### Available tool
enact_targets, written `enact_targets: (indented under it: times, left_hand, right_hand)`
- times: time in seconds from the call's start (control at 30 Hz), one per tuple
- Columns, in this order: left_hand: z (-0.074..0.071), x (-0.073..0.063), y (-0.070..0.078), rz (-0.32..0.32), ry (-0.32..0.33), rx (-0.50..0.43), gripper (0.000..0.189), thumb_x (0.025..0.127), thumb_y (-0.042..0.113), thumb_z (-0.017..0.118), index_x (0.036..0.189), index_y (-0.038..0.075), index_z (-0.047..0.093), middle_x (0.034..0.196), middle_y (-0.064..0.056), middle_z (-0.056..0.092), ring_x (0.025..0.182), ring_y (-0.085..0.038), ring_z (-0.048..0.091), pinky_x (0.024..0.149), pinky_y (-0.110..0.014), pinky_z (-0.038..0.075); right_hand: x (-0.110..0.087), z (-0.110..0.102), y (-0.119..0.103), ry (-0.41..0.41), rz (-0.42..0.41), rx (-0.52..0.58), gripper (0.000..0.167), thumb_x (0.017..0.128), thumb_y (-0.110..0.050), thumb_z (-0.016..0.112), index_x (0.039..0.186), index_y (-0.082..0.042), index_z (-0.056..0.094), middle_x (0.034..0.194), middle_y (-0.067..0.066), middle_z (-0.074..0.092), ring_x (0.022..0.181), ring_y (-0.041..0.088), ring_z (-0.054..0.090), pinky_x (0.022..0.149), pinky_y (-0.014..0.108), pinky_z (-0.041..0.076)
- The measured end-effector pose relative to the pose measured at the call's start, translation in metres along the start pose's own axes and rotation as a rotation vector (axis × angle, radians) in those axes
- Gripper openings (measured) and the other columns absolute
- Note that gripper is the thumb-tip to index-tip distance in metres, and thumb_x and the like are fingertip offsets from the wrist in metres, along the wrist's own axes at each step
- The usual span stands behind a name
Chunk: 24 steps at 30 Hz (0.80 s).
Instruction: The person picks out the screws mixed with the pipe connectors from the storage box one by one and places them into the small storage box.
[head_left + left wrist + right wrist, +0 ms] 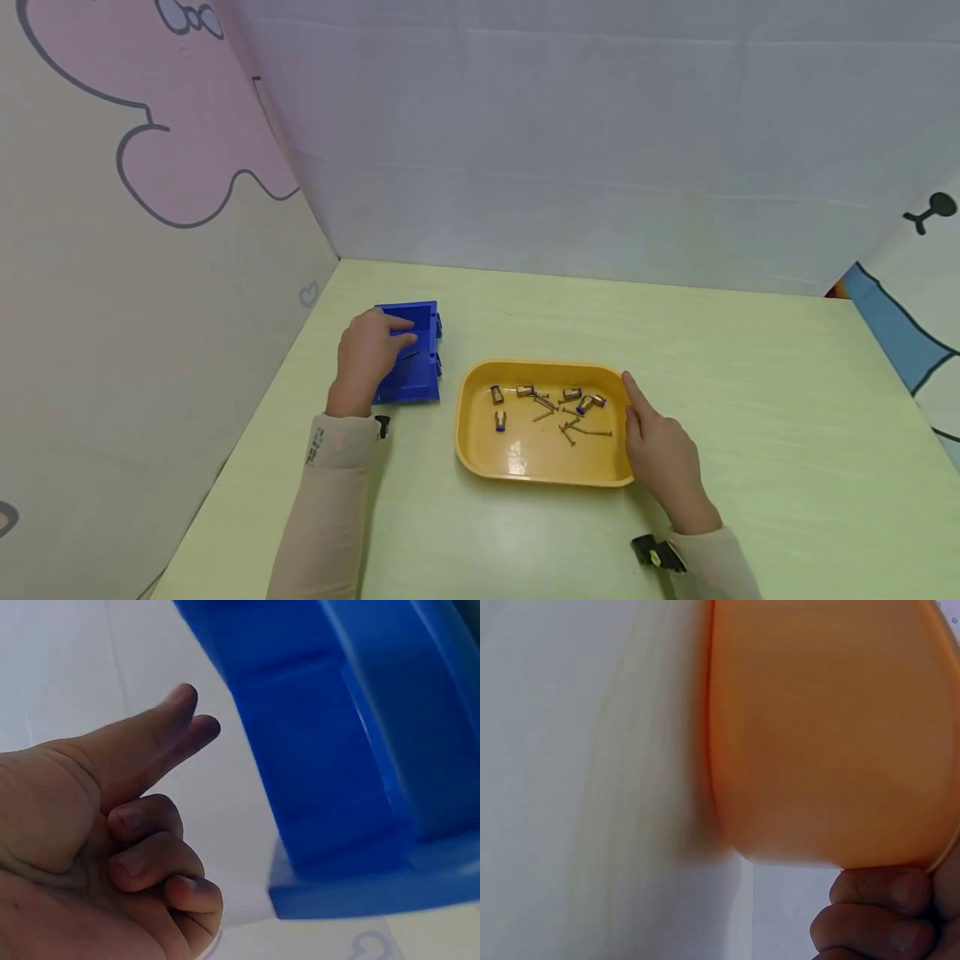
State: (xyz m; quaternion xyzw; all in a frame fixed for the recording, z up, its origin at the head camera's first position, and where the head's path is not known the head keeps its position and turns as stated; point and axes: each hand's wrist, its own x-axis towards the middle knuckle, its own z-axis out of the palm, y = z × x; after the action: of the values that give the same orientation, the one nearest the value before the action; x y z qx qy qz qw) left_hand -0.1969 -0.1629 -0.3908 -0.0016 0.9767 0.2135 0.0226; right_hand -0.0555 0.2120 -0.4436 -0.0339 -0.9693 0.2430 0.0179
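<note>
My left hand [365, 354] is over the blue plastic bin [408, 393], thumb and index finger stretched out. In the left wrist view, nothing shows between those fingertips [180, 701], and the other fingers curl into the palm. A small dark screw [408, 356] lies inside the bin. To the right is a yellow tray [480, 458] holding several thin screws [592, 432] and several brass fittings with blue collars [500, 420]. My right hand [663, 454] holds the tray's right end. The right wrist view shows its curled fingers [877, 922] against the tray's outside.
Both containers rest on a pale green table [750, 400]. A grey-white wall [600, 150] rises behind it, and a wall with cartoon drawings [187, 333] borders the left side. Black wrist straps [658, 553] show at the cuffs.
</note>
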Motion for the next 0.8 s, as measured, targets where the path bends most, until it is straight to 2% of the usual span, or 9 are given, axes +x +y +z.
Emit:
enact_targets:
  times: [0.1,0.27,0.37,0.47,0.57,0.67,0.8]
  left_hand:
    - [-0.003,-0.002,0.008,0.052,-0.009,-0.036,0.035,0.094,0.034,0.070,0.125,0.019,0.072,0.137,-0.018,0.057,0.128,-0.039,0.052,0.101,-0.055,0.045]
    - [-0.009,-0.008,0.023,0.152,0.000,-0.063,0.042,0.093,0.039,0.070,0.131,0.020,0.069,0.120,-0.016,0.061,0.107,-0.035,0.059,0.094,-0.052,0.049]
    - [-0.012,-0.014,0.033,0.219,0.017,-0.058,0.045,0.092,0.041,0.071,0.131,0.020,0.068,0.100,-0.013,0.059,0.084,-0.030,0.055,0.077,-0.043,0.049]
    - [-0.015,-0.021,0.044,0.268,0.034,-0.073,0.045,0.090,0.042,0.073,0.131,0.022,0.069,0.084,-0.007,0.049,0.068,-0.024,0.041,0.061,-0.034,0.038]
    - [-0.015,-0.029,0.057,0.308,0.039,-0.117,0.045,0.089,0.041,0.074,0.130,0.024,0.069,0.079,-0.004,0.043,0.063,-0.020,0.034,0.057,-0.030,0.031]
    - [-0.012,-0.035,0.070,0.345,0.034,-0.175,0.044,0.088,0.039,0.076,0.129,0.026,0.069,0.078,-0.003,0.041,0.061,-0.020,0.033,0.056,-0.030,0.029]
    - [-0.005,-0.041,0.088,0.409,0.017,-0.202,0.045,0.087,0.040,0.075,0.130,0.028,0.068,0.079,-0.002,0.037,0.062,-0.020,0.031,0.056,-0.029,0.027]
  right_hand:
    - [0.000,0.000,0.000,0.001,0.000,0.006,0.053,0.106,-0.016,0.040,0.158,-0.013,0.030,0.051,0.003,0.040,0.043,0.017,0.035,0.043,0.031,0.030]
    - [0.000,0.001,0.000,-0.002,0.007,0.006,0.053,0.106,-0.016,0.040,0.158,-0.014,0.030,0.052,0.003,0.040,0.043,0.017,0.036,0.043,0.031,0.031]
    - [0.001,0.001,-0.001,-0.011,0.009,0.010,0.053,0.106,-0.016,0.040,0.158,-0.015,0.030,0.052,0.003,0.040,0.043,0.017,0.036,0.043,0.031,0.031]
    - [0.001,0.001,-0.003,-0.014,0.004,0.016,0.053,0.107,-0.017,0.040,0.158,-0.015,0.029,0.051,0.003,0.040,0.042,0.017,0.035,0.043,0.030,0.031]
    - [0.001,0.001,-0.004,-0.015,0.001,0.016,0.053,0.107,-0.017,0.040,0.158,-0.015,0.030,0.051,0.003,0.040,0.042,0.017,0.035,0.043,0.030,0.030]
    - [0.001,0.000,-0.004,-0.017,0.004,0.016,0.052,0.107,-0.017,0.040,0.158,-0.015,0.030,0.051,0.003,0.040,0.042,0.017,0.035,0.043,0.030,0.030]
    - [0.000,0.000,-0.003,-0.011,-0.001,0.017,0.052,0.107,-0.016,0.039,0.158,-0.014,0.030,0.050,0.002,0.039,0.042,0.017,0.034,0.043,0.030,0.030]
